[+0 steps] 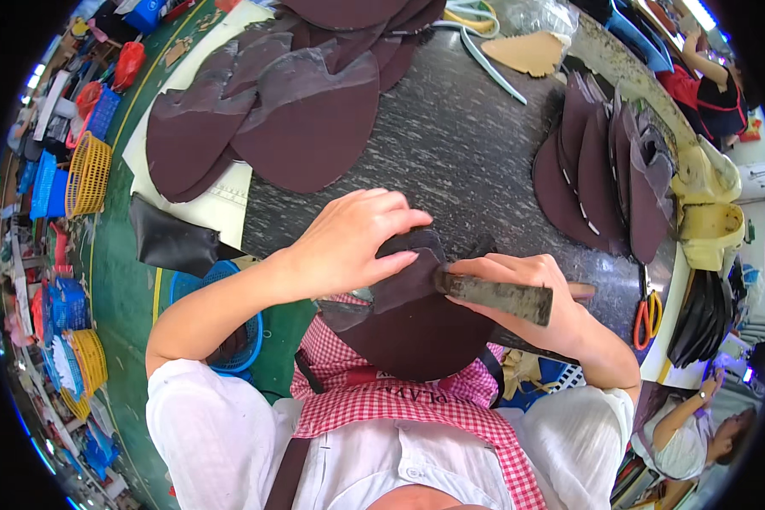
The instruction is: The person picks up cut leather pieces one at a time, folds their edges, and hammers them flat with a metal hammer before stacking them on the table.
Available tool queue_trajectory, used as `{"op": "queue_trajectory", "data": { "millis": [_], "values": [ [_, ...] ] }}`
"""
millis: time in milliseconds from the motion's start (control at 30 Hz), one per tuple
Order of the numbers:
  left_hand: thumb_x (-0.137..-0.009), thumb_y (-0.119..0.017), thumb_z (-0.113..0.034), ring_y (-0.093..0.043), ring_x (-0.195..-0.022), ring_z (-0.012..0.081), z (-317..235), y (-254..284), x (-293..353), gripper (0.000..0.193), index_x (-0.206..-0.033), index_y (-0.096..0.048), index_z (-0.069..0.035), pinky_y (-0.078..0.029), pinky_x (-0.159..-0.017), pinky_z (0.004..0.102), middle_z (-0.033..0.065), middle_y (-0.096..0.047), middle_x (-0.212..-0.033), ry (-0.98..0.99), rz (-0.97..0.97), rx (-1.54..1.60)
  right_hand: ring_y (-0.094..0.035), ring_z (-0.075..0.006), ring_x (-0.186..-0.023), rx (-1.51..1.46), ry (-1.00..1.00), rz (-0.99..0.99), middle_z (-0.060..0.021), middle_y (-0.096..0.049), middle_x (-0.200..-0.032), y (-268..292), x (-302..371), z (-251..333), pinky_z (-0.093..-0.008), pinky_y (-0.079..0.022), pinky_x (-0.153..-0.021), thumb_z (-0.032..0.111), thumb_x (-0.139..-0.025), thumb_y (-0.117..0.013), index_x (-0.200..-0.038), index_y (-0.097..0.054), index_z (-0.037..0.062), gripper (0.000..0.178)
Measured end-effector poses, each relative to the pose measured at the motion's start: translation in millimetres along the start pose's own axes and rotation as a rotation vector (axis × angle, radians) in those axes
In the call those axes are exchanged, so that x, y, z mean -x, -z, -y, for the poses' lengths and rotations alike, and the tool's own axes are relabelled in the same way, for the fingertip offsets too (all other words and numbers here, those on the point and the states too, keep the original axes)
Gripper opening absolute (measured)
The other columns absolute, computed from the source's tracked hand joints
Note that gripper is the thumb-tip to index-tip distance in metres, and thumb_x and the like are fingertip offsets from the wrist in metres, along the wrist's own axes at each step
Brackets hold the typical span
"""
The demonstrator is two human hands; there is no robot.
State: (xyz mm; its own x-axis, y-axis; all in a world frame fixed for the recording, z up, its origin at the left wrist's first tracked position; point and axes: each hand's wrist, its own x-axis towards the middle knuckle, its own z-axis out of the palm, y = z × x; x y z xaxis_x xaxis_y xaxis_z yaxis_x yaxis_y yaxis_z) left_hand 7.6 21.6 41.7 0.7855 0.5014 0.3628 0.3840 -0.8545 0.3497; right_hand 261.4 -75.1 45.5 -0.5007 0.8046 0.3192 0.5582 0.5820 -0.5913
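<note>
A: Left hand (348,246)?

B: Flat on the dark brown leather piece (416,327), fingers (399,223) stretched out and pressing its folded top edge down. Not curled round it, just pinning it.

A: Right hand (539,297)?

B: Fingers closed tight around a grey bar-shaped tool (497,295), held crosswise. Its left end meets the fold just beside the left fingertips.

A: Where's the piece sitting?

B: At the near edge of the dark speckled surface (459,144), lower half hanging over toward the red checked apron (416,404). Rounded shape, top flap folded over.

A: Anything else on the surface?

B: Stack of the same brown pieces (289,119) far left, overlapping on a white sheet (221,212). Another row (599,183) at right, standing on edge and leaning on each other. Tan cut-out (527,53) at the far edge.

A: Right side, beyond the surface?

B: Yellowish machine (709,212), orange-handled scissors (648,319) below it. Another person (697,425) lower right, probably seated, view too warped there to be sure.

A: Left?

B: Blue basket (229,340) by the left elbow, yellow basket (87,174) further out.
</note>
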Motion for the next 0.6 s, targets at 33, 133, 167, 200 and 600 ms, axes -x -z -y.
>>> {"op": "queue_trajectory", "data": {
  "millis": [33, 133, 167, 200, 600],
  "values": [
    [-0.085, -0.077, -0.021, -0.063, -0.086, 0.0261, 4, -3, -4, 0.029, -0.110, -0.070, -0.008, -0.050, -0.077, 0.0387, 0.0061, -0.065, -0.093, -0.040, -0.043, 0.070, -0.070, -0.0333, -0.071, 0.062, 0.026, 0.030, -0.0088, -0.069, -0.088, 2, -2, -1, -0.0419, -0.054, -0.060, 0.018, -0.084, -0.074, -0.117, -0.067, 0.0107, 0.035],
    [-0.084, -0.078, -0.016, -0.063, -0.095, 0.0269, 8, 0, -12, 0.028, -0.109, -0.071, -0.007, -0.048, -0.081, 0.0412, 0.0075, -0.066, -0.101, -0.085, 0.027, -0.003, -0.067, -0.0312, -0.064, 0.142, 0.085, 0.079, -0.0082, -0.063, -0.079, 8, -7, 0, -0.0420, -0.053, -0.056, 0.015, -0.081, -0.071, -0.122, -0.063, 0.0099, 0.042],
    [-0.084, -0.078, -0.016, -0.063, -0.095, 0.0269, 10, 0, -12, 0.028, -0.109, -0.071, -0.007, -0.048, -0.081, 0.0412, 0.0075, -0.066, -0.101, -0.078, 0.033, 0.004, -0.068, -0.0304, -0.064, 0.143, 0.083, 0.077, -0.0078, -0.062, -0.078, 9, -7, 1, -0.0417, -0.053, -0.056, 0.015, -0.081, -0.071, -0.122, -0.063, 0.0095, 0.042],
    [-0.083, -0.078, -0.014, -0.063, -0.094, 0.0268, 12, 0, -12, 0.028, -0.109, -0.071, -0.007, -0.048, -0.081, 0.0411, 0.0074, -0.066, -0.101, -0.126, 0.003, 0.021, -0.068, -0.0297, -0.064, 0.145, 0.081, 0.075, -0.0074, -0.061, -0.077, 10, -8, 1, -0.0414, -0.053, -0.056, 0.015, -0.081, -0.071, -0.121, -0.063, 0.0090, 0.042],
    [-0.070, -0.073, -0.010, -0.064, -0.090, 0.0273, 31, -4, -10, 0.030, -0.098, -0.069, 0.002, -0.057, -0.077, 0.0374, 0.0122, -0.064, -0.102, -0.522, -0.087, -0.224, -0.074, -0.0246, -0.075, 0.135, 0.057, -0.083, -0.0109, -0.074, -0.090, 24, -46, -13, -0.0304, -0.057, -0.065, 0.007, -0.083, -0.082, -0.112, -0.071, 0.0030, 0.032]
  ]
}}
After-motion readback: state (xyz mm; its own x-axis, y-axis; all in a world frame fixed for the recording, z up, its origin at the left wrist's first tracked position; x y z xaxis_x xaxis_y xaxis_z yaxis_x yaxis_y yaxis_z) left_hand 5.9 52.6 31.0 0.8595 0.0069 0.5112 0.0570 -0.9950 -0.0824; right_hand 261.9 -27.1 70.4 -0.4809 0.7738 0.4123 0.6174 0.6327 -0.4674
